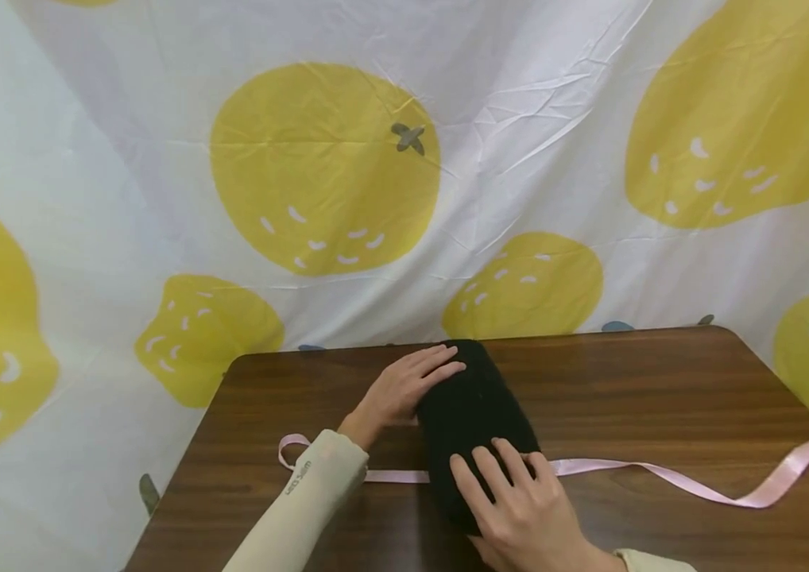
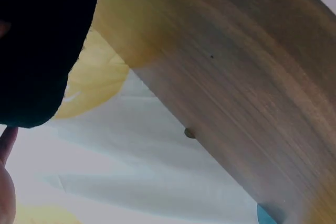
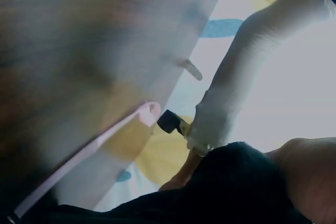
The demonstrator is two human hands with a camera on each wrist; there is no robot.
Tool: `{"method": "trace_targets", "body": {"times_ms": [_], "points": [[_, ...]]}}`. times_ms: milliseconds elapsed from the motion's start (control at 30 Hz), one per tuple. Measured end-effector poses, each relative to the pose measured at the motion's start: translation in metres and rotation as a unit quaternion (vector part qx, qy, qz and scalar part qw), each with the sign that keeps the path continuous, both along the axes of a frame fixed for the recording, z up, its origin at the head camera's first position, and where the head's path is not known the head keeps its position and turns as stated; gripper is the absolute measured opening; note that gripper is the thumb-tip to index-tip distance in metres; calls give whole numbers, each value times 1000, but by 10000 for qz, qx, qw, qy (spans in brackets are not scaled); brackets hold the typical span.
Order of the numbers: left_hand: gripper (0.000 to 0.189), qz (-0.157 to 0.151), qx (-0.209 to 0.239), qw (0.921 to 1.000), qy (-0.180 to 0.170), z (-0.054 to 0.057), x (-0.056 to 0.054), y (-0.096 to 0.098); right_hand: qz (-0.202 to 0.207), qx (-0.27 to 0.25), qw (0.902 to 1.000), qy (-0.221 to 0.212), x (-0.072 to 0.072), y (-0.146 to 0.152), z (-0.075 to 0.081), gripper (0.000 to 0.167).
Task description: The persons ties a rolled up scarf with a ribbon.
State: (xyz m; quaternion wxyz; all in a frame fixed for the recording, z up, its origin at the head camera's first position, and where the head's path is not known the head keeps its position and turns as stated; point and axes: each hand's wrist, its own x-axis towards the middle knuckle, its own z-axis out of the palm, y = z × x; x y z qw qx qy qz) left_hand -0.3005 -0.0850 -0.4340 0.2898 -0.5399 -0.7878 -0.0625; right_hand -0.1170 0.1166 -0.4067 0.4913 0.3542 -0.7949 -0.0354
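A thick black bundle that looks like folded fabric (image 1: 476, 405) lies lengthwise on the table, across a pink ribbon (image 1: 769, 491). At its far left side my left hand (image 1: 400, 389) grips it, long fingers over the top; the left wrist view shows a digit (image 2: 6, 142) against its edge. My right hand (image 1: 529, 516) holds the near end, fingers bent over the top and thumb low at the side. The ribbon emerges on both sides of the bundle; its middle is hidden beneath. A looped ribbon end lies left, partly behind my left sleeve (image 1: 311, 492).
The brown wood-grain table (image 1: 633, 389) has rounded far corners. Close behind it hangs a white curtain (image 1: 505, 159) printed with yellow fruit. Toward the table's right side the ribbon curls upward.
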Motion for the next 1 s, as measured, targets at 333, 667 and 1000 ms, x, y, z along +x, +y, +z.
{"method": "trace_targets", "body": {"times_ms": [333,667,1000], "points": [[99,289,-608,9977,-83,-13,6,-3,-56,-18,9999,-135,1,-6,-21,73],[100,650,-1366,9878,-366,-27,9,-2,-208,-221,9968,-738,2,-13,-41,65],[84,885,-1816,9752,-906,-27,20,5,53,-327,9988,-374,-2,-15,-73,52]]}}
